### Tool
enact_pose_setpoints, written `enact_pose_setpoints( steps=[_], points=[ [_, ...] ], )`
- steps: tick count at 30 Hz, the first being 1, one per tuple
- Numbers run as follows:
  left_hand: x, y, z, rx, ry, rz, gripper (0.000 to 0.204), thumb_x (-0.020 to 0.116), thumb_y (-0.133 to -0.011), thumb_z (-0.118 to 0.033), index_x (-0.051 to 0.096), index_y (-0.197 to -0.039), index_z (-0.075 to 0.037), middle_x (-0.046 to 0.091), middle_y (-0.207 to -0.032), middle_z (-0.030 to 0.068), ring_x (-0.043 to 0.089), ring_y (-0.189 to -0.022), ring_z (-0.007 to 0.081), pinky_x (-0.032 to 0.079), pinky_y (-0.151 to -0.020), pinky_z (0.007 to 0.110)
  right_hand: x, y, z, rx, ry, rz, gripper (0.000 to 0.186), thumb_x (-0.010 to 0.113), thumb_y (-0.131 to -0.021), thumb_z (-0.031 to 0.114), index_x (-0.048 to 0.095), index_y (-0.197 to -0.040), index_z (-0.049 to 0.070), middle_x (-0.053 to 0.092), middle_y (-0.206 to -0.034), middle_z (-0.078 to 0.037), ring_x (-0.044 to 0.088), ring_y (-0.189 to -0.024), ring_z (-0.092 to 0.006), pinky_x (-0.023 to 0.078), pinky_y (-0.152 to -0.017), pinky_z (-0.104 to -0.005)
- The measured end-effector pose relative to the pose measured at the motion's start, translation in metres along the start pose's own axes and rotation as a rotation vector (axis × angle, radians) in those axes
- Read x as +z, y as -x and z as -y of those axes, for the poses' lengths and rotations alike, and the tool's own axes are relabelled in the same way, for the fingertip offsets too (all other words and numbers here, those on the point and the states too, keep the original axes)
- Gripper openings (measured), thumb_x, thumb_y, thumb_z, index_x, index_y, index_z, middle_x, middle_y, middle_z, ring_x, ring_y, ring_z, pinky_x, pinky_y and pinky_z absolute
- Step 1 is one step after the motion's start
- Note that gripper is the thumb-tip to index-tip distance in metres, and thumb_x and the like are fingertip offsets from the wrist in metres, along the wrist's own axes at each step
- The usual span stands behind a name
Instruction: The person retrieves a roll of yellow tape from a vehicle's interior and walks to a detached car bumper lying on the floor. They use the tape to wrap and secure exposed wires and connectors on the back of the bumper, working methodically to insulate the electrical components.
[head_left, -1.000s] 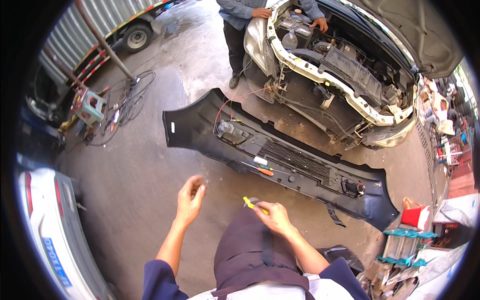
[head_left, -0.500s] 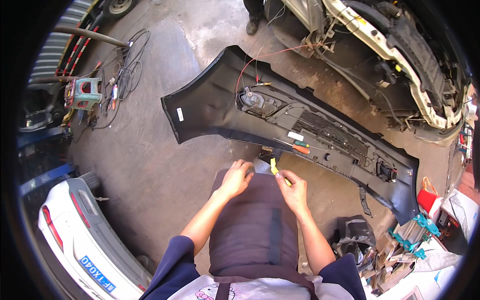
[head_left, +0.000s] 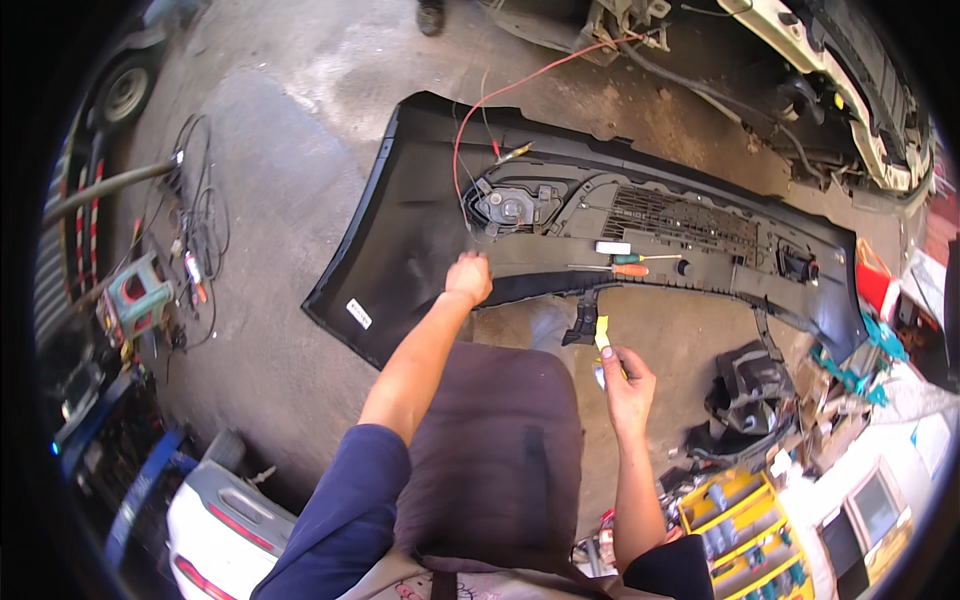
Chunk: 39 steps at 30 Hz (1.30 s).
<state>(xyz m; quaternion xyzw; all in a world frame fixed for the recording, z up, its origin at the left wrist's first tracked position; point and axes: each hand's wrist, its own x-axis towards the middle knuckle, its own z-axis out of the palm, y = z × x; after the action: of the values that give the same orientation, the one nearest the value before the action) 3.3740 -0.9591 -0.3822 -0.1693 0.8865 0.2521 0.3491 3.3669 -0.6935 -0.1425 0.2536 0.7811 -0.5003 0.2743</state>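
A large black car bumper (head_left: 410, 230) lies inner side up on the floor ahead of me. Over its near left part is my left hand (head_left: 468, 279), fingers curled together just below a thin wire that loops down by the lamp unit (head_left: 513, 208); whatever they pinch is hidden. Farther right, past the bumper's near edge, my right hand (head_left: 629, 388) grips a slim yellow strip-like thing (head_left: 602, 331), its kind unclear. A black bracket (head_left: 582, 320) hangs off the edge beside it. Two screwdrivers, one orange-handled (head_left: 630, 270) and one green-handled (head_left: 628, 259), rest on the bumper.
A red wire (head_left: 540, 75) runs from the opened car front (head_left: 850, 90) to a clip (head_left: 516, 153) on the bumper. Cables (head_left: 205, 200) and a green stool (head_left: 138, 297) are at left, a white car (head_left: 215, 530) lower left. Yellow parts bins (head_left: 740, 530) stand lower right.
My view has turned, shifting the scene. My left hand has reached forward from near my lap to above the bumper. My right hand has moved right, still holding the yellow thing.
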Motion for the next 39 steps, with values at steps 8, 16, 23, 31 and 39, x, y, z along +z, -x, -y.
enact_pose_setpoints(
  steps=[8,16,23,31,39],
  points=[
    [0.000,-0.054,-0.016,0.191,0.435,-0.257,0.034,0.073,-0.090,-0.024,0.070,-0.116,-0.003,0.069,-0.117,0.0173,0.063,-0.112,0.0362,0.049,-0.097,0.044,0.104,-0.021,-0.020,0.047,-0.141,-0.096,0.024,0.071,-0.100,0.023,0.073,-0.102,-0.001,0.058,-0.070,0.004,0.047,-0.056,-0.0031,0.036,-0.050,-0.0218],
    [0.000,-0.051,-0.038,-0.115,0.696,-0.248,0.030,0.074,-0.093,-0.030,0.069,-0.111,-0.007,0.076,-0.095,0.0167,0.073,-0.091,0.0352,0.055,-0.082,0.044,0.099,-0.071,-0.006,0.090,-0.009,-0.015,0.023,0.071,-0.099,0.018,0.073,-0.104,-0.004,0.068,-0.085,0.000,0.058,-0.077,-0.0054,0.048,-0.069,-0.0232],
    [-0.015,-0.046,-0.057,-0.152,0.289,-0.356,0.031,0.079,-0.087,-0.032,0.073,-0.109,-0.011,0.068,-0.097,0.0154,0.068,-0.093,0.0372,0.053,-0.077,0.048,0.080,-0.152,0.004,-0.027,0.103,0.214,0.030,0.072,-0.097,0.027,0.074,-0.104,-0.002,0.070,-0.083,-0.003,0.059,-0.076,-0.0070,0.049,-0.071,-0.0255],
    [-0.017,-0.048,-0.060,0.147,0.053,-0.554,0.014,0.076,-0.084,-0.020,0.072,-0.090,-0.008,0.064,-0.098,0.0103,0.060,-0.095,0.0308,0.044,-0.083,0.043,0.100,-0.264,-0.004,0.159,-0.123,0.592,0.031,0.073,-0.093,0.026,0.073,-0.102,-0.005,0.054,-0.063,0.004,0.044,-0.052,-0.0045,0.030,-0.047,-0.0245],
    [-0.006,-0.045,-0.053,0.052,0.230,-0.425,0.016,0.070,-0.095,-0.024,0.069,-0.096,-0.008,0.070,-0.083,0.0101,0.064,-0.076,0.0320,0.041,-0.076,0.041,0.131,-0.312,0.008,0.349,-0.235,0.824,0.025,0.072,-0.091,0.023,0.072,-0.095,-0.002,0.047,-0.061,0.004,0.038,-0.052,-0.0040,0.025,-0.047,-0.0238]
  ],
)
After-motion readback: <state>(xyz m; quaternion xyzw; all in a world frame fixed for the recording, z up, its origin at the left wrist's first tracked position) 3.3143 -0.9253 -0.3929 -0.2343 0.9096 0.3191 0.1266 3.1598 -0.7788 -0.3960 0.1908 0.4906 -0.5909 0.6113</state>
